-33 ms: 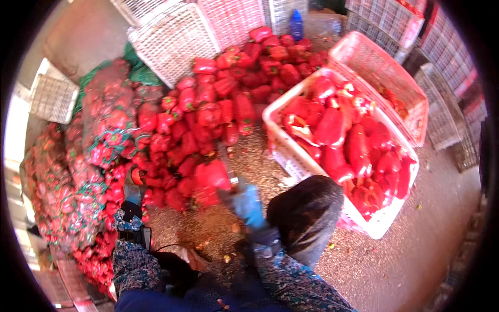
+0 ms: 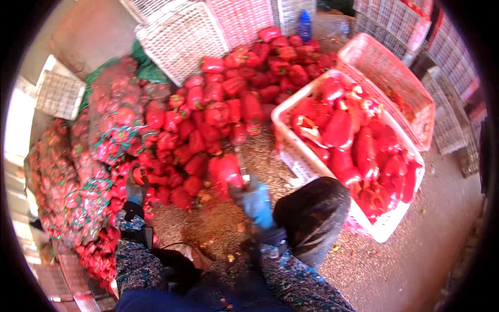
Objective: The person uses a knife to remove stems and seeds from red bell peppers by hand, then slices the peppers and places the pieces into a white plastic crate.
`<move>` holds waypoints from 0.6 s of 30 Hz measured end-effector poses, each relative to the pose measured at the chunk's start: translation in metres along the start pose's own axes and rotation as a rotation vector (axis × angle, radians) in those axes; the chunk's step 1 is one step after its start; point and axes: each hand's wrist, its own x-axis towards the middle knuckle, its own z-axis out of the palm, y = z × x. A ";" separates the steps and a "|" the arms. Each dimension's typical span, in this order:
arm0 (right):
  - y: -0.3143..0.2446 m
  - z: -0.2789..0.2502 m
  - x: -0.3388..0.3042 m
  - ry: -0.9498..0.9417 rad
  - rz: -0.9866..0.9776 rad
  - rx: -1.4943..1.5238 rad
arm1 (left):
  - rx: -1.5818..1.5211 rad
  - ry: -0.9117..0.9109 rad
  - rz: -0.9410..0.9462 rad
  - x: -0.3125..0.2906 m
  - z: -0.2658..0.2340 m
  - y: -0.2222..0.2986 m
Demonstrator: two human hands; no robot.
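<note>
Among the heaped red peppers [image 2: 208,140] at the left, my left hand [image 2: 137,193] in a dark-and-blue glove is curled round a red pepper [image 2: 138,176], of which only a small part shows. My right hand [image 2: 257,204], in a blue glove, grips a knife [image 2: 242,169] whose blade points away from me. A large red pepper [image 2: 225,172] is at the blade's left side, blurred; whether it is stuck on the blade or only touches it cannot be told. To the right, a white crate [image 2: 301,165] is full of shiny red peppers, some cut open.
Behind that crate stands a pink crate [image 2: 382,57] with scraps inside. Mesh sacks of peppers [image 2: 115,112] line the left. White crates [image 2: 184,39] and a blue bottle [image 2: 304,26] are at the back. My bent knee [image 2: 314,213] is close to my right hand.
The whole view has shifted slightly, so the scene sits a little further right. The large pepper by the knife has risen slightly and moved right. Both hands keep their hold.
</note>
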 end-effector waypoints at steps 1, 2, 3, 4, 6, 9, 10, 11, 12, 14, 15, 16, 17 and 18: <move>-0.005 0.001 0.002 0.010 -0.021 0.104 | -0.192 0.013 -0.018 -0.003 0.003 0.005; -0.009 -0.003 0.005 0.029 -0.046 0.203 | -0.341 -0.003 -0.033 -0.014 0.025 0.032; -0.009 0.000 0.004 0.017 -0.071 0.205 | -0.487 -0.036 -0.069 -0.027 0.041 0.052; -0.008 0.007 0.002 -0.008 -0.091 0.213 | -0.636 -0.079 -0.124 -0.047 0.057 0.075; -0.009 0.015 -0.005 -0.074 -0.047 0.254 | -1.055 -0.195 -0.305 -0.073 0.101 0.099; -0.002 0.010 -0.010 -0.116 -0.083 0.053 | -1.117 -0.430 -0.359 -0.101 0.157 0.173; 0.003 0.005 -0.010 -0.114 -0.083 0.004 | -0.854 -0.521 -0.265 -0.107 0.169 0.211; 0.006 0.001 -0.011 -0.119 -0.051 0.044 | -0.746 -0.605 -0.259 -0.104 0.184 0.224; 0.009 -0.006 -0.009 -0.084 -0.023 0.076 | -0.639 -0.678 -0.250 -0.101 0.195 0.234; -0.027 -0.020 -0.010 0.110 -0.162 -0.211 | -0.730 -0.807 -0.459 -0.086 0.215 0.207; -0.033 -0.024 -0.008 0.081 -0.072 -0.055 | -0.889 -0.882 -0.452 -0.075 0.217 0.195; -0.038 -0.022 -0.006 0.046 0.025 0.108 | -1.041 -0.939 -0.463 -0.067 0.210 0.180; -0.024 -0.021 0.001 0.102 -0.074 0.114 | -1.085 -0.914 -0.427 -0.058 0.226 0.187; -0.033 -0.020 0.002 0.177 -0.228 0.025 | -1.101 -0.854 -0.407 -0.053 0.229 0.194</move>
